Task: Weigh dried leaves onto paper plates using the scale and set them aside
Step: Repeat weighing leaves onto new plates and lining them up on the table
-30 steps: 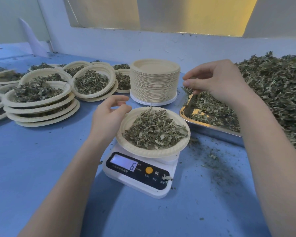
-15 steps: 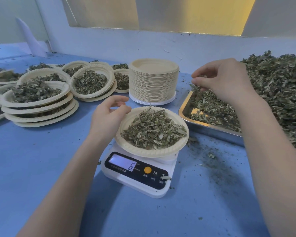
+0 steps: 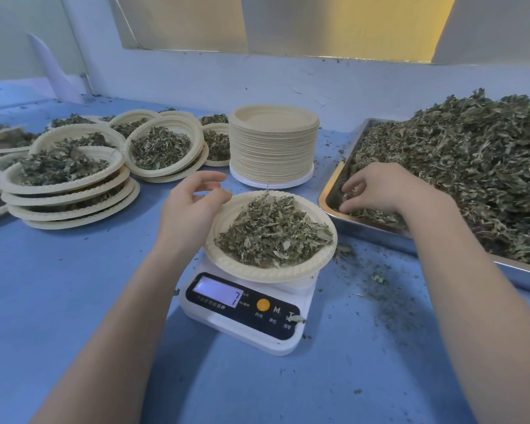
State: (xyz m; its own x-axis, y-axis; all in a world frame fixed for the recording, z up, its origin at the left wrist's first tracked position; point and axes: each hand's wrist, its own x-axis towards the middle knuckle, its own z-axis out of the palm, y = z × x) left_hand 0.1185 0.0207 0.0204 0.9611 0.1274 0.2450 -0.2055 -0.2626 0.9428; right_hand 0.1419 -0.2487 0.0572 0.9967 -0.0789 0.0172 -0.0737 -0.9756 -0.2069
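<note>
A paper plate [image 3: 259, 275] heaped with dried leaves [image 3: 273, 231] sits on the white scale [image 3: 242, 330], whose display reads 7. My left hand [image 3: 193, 209] hovers at the plate's left rim with its fingers loosely curved, holding nothing. On the right, my right hand [image 3: 380, 188] reaches down into the near left corner of the metal tray [image 3: 364, 229]. Its fingers and thumb curl into the loose dried leaves there. The big leaf heap [image 3: 459, 179] fills the rest of the tray.
A tall stack of empty paper plates [image 3: 273, 148] stands behind the scale. Several filled plates [image 3: 65, 179] are stacked and spread at the left, one tilted [image 3: 162, 148]. Leaf crumbs litter the blue table [image 3: 389, 304] right of the scale. A wall runs along the back.
My right hand moved right and dropped from above the tray's corner into the leaves. The scale reading went from 6 to 7. My left hand stayed by the plate.
</note>
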